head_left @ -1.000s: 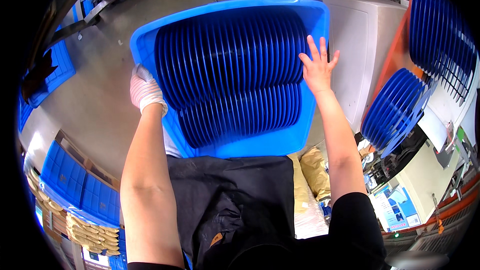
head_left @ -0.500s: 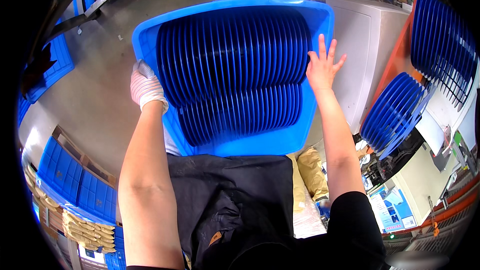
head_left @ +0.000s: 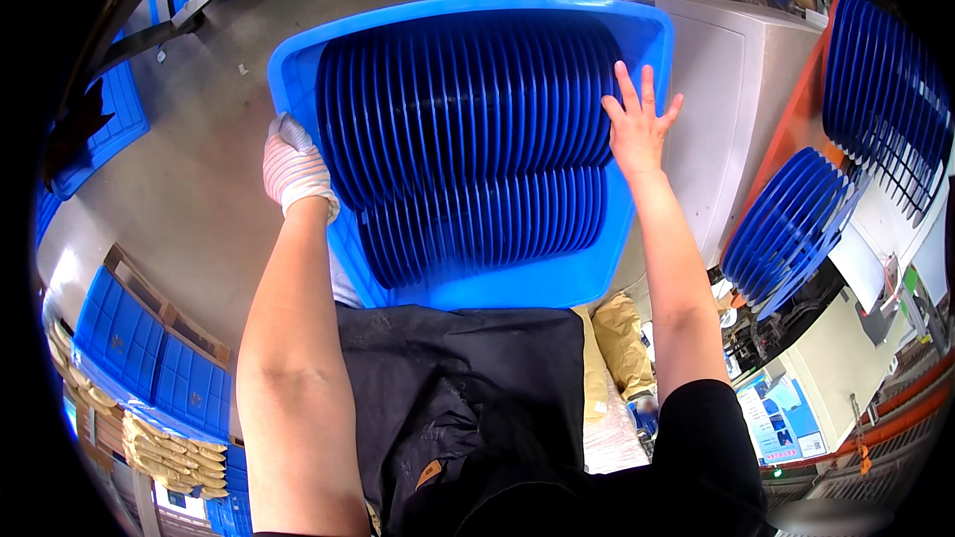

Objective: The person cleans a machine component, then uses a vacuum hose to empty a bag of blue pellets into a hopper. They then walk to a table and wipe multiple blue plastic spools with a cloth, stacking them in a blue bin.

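A blue plastic bin [head_left: 507, 288] stands right in front of me, tilted toward my body. Inside it, thin round dark-blue reels stand on edge in two rows, a far row [head_left: 468, 99] and a near row [head_left: 487, 224]. My left hand [head_left: 296, 167], in a striped white glove with grey fingertips, is closed around the bin's left rim. Bare and with fingers spread, my right hand [head_left: 640, 129] lies at the right side of the bin, its fingertips beside the last reel of the far row. Whether they touch that reel I cannot tell.
A pale grey cabinet [head_left: 706, 89] stands close to the bin's right side. Beyond it, more blue reels [head_left: 791, 224] stand in rows beside an orange edge. Brown paper packages [head_left: 622, 338] lie right of my apron. Blue crates [head_left: 149, 358] are stacked at lower left.
My right hand has shifted slightly left and up, its fingers now nearer the end of the far row. The bin and my left hand sit slightly further right in view.
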`<move>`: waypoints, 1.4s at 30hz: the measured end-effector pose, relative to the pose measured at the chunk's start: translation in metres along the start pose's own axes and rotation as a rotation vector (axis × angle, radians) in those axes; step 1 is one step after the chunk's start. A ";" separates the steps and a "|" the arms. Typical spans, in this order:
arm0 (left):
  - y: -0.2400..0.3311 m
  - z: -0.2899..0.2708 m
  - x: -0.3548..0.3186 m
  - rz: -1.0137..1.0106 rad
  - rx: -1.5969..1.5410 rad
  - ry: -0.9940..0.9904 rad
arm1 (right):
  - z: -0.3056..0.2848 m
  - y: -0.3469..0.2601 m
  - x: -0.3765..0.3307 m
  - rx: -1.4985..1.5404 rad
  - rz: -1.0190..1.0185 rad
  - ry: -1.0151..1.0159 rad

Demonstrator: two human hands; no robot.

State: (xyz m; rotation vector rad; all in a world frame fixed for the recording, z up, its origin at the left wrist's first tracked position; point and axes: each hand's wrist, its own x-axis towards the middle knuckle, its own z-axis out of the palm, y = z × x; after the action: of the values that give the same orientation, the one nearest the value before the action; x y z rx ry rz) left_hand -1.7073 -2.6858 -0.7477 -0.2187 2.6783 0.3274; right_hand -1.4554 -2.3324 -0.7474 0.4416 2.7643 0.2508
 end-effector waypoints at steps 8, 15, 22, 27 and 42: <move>-0.002 0.002 0.000 0.022 -0.017 0.019 | -0.019 -0.014 0.008 0.173 0.067 -0.013; 0.004 -0.001 -0.001 -0.029 -0.015 -0.009 | -0.001 -0.016 0.005 0.074 -0.092 0.092; 0.001 0.001 -0.002 -0.011 -0.011 0.012 | -0.020 -0.028 0.013 0.274 0.006 0.011; 0.003 -0.002 0.000 -0.037 0.009 -0.050 | -0.016 -0.034 0.018 0.370 -0.061 0.050; 0.003 0.001 -0.002 -0.004 -0.020 0.022 | -0.018 -0.055 0.025 0.451 -0.090 0.057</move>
State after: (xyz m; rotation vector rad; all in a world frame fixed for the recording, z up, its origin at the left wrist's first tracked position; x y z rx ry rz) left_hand -1.7057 -2.6828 -0.7474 -0.2347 2.6973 0.3526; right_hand -1.4989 -2.3777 -0.7496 0.4184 2.8800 -0.3964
